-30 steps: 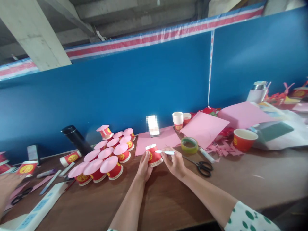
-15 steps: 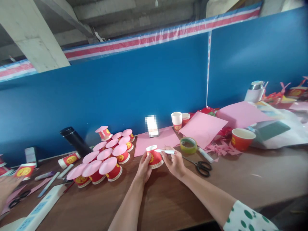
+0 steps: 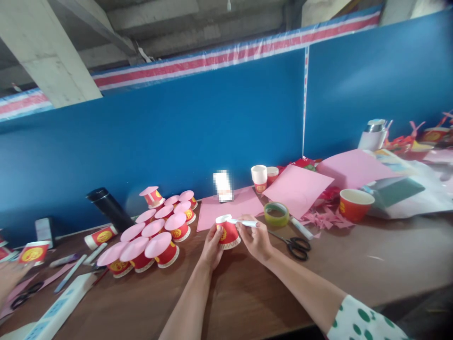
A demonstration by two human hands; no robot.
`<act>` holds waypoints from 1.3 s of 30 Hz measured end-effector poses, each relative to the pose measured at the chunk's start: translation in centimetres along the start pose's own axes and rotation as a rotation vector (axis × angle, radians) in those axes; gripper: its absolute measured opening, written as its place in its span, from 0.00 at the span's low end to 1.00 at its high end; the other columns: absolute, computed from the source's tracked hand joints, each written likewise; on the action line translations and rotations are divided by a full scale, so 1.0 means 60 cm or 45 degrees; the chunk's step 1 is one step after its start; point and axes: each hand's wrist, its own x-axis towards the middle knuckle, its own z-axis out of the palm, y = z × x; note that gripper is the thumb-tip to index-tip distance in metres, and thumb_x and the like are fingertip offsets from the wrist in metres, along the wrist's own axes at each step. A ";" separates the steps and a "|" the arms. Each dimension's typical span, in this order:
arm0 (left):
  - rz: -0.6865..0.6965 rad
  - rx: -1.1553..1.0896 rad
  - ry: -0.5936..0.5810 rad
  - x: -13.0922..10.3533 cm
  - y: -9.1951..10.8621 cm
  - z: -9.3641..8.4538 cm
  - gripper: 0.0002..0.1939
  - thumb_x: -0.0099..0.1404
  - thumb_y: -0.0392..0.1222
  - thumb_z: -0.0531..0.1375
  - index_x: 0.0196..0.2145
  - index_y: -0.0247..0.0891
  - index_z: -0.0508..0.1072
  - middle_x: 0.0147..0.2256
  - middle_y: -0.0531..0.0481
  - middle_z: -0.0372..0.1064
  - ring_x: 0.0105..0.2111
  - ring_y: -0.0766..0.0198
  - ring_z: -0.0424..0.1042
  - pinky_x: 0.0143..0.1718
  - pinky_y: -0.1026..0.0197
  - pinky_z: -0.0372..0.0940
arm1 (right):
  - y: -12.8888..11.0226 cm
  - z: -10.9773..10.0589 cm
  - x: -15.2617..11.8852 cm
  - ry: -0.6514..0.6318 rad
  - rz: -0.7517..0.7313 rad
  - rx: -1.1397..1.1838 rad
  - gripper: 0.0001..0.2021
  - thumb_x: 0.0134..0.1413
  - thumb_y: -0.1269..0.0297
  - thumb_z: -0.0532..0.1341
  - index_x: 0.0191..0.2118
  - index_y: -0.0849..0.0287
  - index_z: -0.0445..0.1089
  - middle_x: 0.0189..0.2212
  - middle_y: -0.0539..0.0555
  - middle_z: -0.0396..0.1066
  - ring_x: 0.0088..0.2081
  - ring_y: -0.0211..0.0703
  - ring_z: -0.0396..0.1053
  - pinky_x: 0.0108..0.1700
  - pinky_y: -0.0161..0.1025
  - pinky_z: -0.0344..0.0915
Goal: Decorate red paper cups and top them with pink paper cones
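Observation:
My left hand (image 3: 213,246) grips a red paper cup (image 3: 229,234) that is held upside down, its white base up and a zigzag-patterned band round the rim below. In my right hand (image 3: 257,239) is a white glue stick or marker (image 3: 245,223); which one I cannot tell. Its tip meets the edge of the cup's white base. To the left stand several red cups topped with pink paper discs (image 3: 158,244). Black-handled scissors (image 3: 297,248) lie right of my right hand, below a roll of yellow-green tape (image 3: 276,214).
Pink paper sheets (image 3: 298,189) lie behind and to the right. Near them are stacked cups (image 3: 259,178), a larger red paper bowl (image 3: 356,205) and a white tube (image 3: 300,228). A black flask (image 3: 110,208) and a power strip (image 3: 60,309) are at left, where another person's hand (image 3: 12,281) holds a cup.
My hands, the cup and the white stick stay almost in place, the stick's tip still at the white base. The other person's hand at far left has shifted slightly.

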 end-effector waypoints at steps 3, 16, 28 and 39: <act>-0.002 0.005 -0.008 0.000 0.001 -0.001 0.20 0.56 0.45 0.62 0.47 0.39 0.70 0.41 0.45 0.73 0.43 0.56 0.71 0.50 0.53 0.60 | 0.000 0.000 -0.001 -0.001 0.011 0.022 0.09 0.58 0.69 0.52 0.40 0.59 0.68 0.35 0.58 0.73 0.37 0.43 0.72 0.33 0.34 0.69; 0.003 0.009 -0.024 0.001 -0.001 -0.004 0.19 0.57 0.44 0.61 0.46 0.39 0.70 0.42 0.46 0.73 0.43 0.57 0.71 0.49 0.54 0.61 | 0.002 0.003 -0.003 -0.036 0.040 0.060 0.08 0.57 0.69 0.53 0.39 0.59 0.68 0.35 0.57 0.72 0.32 0.40 0.71 0.30 0.32 0.69; 0.002 -0.020 0.006 0.001 0.001 -0.003 0.20 0.56 0.44 0.62 0.46 0.38 0.70 0.41 0.45 0.73 0.43 0.56 0.71 0.49 0.54 0.61 | 0.005 0.003 -0.003 -0.054 0.041 -0.010 0.08 0.58 0.68 0.52 0.37 0.59 0.68 0.32 0.56 0.72 0.33 0.41 0.71 0.32 0.34 0.68; 0.010 -0.016 -0.027 0.003 -0.004 -0.010 0.19 0.57 0.43 0.61 0.47 0.39 0.70 0.43 0.45 0.73 0.43 0.57 0.71 0.49 0.54 0.60 | 0.007 0.000 -0.001 -0.016 0.075 -0.057 0.08 0.58 0.67 0.52 0.36 0.60 0.67 0.31 0.57 0.71 0.32 0.41 0.71 0.33 0.33 0.68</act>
